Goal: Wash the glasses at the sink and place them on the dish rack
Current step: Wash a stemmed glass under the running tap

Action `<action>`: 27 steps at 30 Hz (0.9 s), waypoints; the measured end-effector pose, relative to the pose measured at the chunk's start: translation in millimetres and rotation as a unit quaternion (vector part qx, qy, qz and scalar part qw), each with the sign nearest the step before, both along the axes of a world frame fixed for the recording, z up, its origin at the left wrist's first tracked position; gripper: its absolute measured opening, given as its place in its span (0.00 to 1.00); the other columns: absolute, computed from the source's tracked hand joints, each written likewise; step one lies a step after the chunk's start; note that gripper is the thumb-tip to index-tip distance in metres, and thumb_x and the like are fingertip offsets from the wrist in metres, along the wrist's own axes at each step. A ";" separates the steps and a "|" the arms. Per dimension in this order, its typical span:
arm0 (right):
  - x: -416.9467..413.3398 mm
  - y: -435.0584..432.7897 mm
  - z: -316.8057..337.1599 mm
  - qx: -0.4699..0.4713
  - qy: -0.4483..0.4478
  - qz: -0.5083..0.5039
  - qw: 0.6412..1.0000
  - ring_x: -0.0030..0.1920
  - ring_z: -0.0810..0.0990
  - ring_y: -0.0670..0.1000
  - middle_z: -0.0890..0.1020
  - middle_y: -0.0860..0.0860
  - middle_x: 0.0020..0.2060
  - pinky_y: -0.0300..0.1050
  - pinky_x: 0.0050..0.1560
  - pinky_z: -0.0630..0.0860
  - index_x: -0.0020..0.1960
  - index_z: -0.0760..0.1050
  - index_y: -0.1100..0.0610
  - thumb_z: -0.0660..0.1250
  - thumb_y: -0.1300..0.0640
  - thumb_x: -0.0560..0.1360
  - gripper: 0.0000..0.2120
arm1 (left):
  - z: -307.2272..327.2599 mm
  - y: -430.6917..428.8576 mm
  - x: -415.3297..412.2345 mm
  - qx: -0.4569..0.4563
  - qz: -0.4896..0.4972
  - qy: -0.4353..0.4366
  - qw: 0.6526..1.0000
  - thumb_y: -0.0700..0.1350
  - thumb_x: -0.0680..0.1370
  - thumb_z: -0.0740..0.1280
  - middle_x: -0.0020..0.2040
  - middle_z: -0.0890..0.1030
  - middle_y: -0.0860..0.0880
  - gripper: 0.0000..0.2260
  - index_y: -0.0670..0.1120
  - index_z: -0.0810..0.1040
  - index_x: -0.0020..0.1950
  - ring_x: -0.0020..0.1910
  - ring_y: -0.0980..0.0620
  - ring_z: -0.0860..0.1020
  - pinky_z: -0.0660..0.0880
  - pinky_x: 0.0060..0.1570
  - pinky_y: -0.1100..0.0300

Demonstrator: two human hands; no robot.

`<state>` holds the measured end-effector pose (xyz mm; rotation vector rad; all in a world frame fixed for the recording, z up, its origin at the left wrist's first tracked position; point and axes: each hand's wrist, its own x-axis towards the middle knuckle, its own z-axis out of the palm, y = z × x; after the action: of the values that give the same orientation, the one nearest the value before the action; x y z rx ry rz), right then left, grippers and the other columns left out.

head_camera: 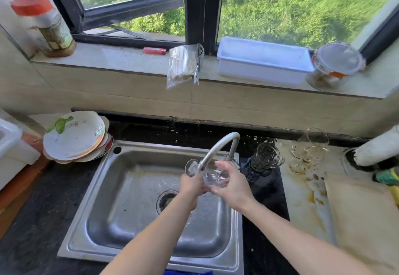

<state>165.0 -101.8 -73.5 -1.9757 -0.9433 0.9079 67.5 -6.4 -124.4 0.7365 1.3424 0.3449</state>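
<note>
Centre of frame, over the steel sink: the left hand grips the stem end of a clear stemmed glass and the right hand wraps its bowl beneath the faucet. Farther right, stacked glass mugs and stemmed glasses wait on the tabletop, apparently unwashed. No dish rack shows, so the washing is probably at an early stage.

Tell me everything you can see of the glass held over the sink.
The glass is clear and colourless, and seems to be a stemmed one: a rounded bowl and a round flat foot. It lies tilted on its side above the sink, just under the spout of the tap, with the foot towards the left. The right hand curls its fingers round the bowl; the left hand holds it from the other side, near the stem.
</note>
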 end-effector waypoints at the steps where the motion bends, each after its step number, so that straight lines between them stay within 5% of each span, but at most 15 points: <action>1: 1.6 -6.4 2.2 0.004 -0.021 0.023 1.000 0.47 0.80 0.41 0.74 0.37 0.55 0.39 0.51 0.80 0.65 0.71 0.45 0.78 0.55 0.66 0.31 | 2.7 1.9 2.2 -0.059 0.042 -0.047 0.996 0.41 0.80 0.65 0.44 0.79 0.37 0.09 0.36 0.74 0.56 0.36 0.43 0.78 0.79 0.30 0.57; 7: 14.0 -28.8 -6.4 0.058 -0.123 0.110 0.984 0.59 0.73 0.35 0.69 0.36 0.61 0.37 0.61 0.74 0.66 0.71 0.46 0.75 0.54 0.68 0.28 | 3.5 21.3 11.5 -0.148 0.077 -0.089 0.982 0.42 0.84 0.54 0.35 0.77 0.44 0.11 0.40 0.74 0.51 0.26 0.51 0.76 0.74 0.21 0.65; 10: 14.1 -30.5 -10.4 0.077 -0.199 0.116 0.970 0.60 0.68 0.34 0.69 0.44 0.64 0.29 0.62 0.66 0.68 0.71 0.49 0.72 0.52 0.70 0.27 | 5.2 15.0 18.0 -0.128 0.025 -0.079 0.988 0.44 0.84 0.57 0.43 0.79 0.43 0.12 0.39 0.77 0.54 0.37 0.48 0.76 0.75 0.31 0.59; 13: 15.5 -34.4 -11.9 0.090 -0.221 0.143 0.960 0.62 0.69 0.38 0.70 0.47 0.65 0.33 0.63 0.65 0.69 0.72 0.50 0.71 0.50 0.71 0.27 | -4.9 15.5 18.4 -0.007 0.024 0.036 0.999 0.38 0.75 0.71 0.45 0.80 0.43 0.11 0.41 0.74 0.55 0.41 0.44 0.78 0.75 0.35 0.58; 15: 16.8 -35.5 -13.4 0.089 -0.202 0.144 0.965 0.63 0.69 0.36 0.70 0.45 0.65 0.32 0.63 0.65 0.69 0.72 0.49 0.72 0.50 0.70 0.28 | -4.8 19.4 11.8 0.102 0.001 0.147 0.984 0.39 0.75 0.70 0.41 0.80 0.45 0.08 0.42 0.78 0.54 0.36 0.46 0.77 0.75 0.34 0.59; 18: 17.4 -33.8 -8.7 0.093 -0.132 0.130 0.978 0.61 0.68 0.30 0.71 0.39 0.62 0.26 0.61 0.66 0.67 0.72 0.47 0.75 0.54 0.67 0.29 | 2.9 22.6 3.2 0.172 -0.096 0.196 0.961 0.39 0.76 0.67 0.34 0.77 0.47 0.03 0.44 0.80 0.45 0.31 0.48 0.75 0.73 0.32 0.60; 22: 25.4 -25.1 1.5 0.051 0.063 0.028 0.996 0.53 0.80 0.44 0.74 0.43 0.59 0.39 0.51 0.80 0.62 0.73 0.44 0.79 0.56 0.66 0.28 | 17.5 25.3 2.9 0.146 -0.099 0.071 0.982 0.29 0.76 0.59 0.32 0.74 0.47 0.13 0.44 0.77 0.43 0.26 0.50 0.73 0.74 0.27 0.59; 24: 34.2 -16.2 3.5 -0.036 0.207 -0.057 0.976 0.52 0.83 0.54 0.78 0.49 0.57 0.50 0.50 0.82 0.60 0.75 0.49 0.78 0.48 0.68 0.23 | 21.7 25.2 3.2 0.141 -0.090 0.031 0.985 0.29 0.76 0.55 0.31 0.72 0.47 0.13 0.42 0.77 0.45 0.24 0.52 0.67 0.65 0.26 0.61; 27: 39.0 -8.6 7.0 -0.166 0.362 -0.093 0.912 0.46 0.85 0.60 0.80 0.58 0.55 0.47 0.35 0.79 0.57 0.77 0.54 0.72 0.41 0.71 0.21 | 27.2 28.5 0.2 0.162 -0.123 0.021 0.979 0.34 0.78 0.57 0.32 0.73 0.48 0.08 0.42 0.74 0.45 0.25 0.53 0.65 0.62 0.25 0.62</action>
<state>204.0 -110.4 -66.5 -1.7169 -0.1770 1.6076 67.7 22.0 -97.2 1.1754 1.2303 0.3551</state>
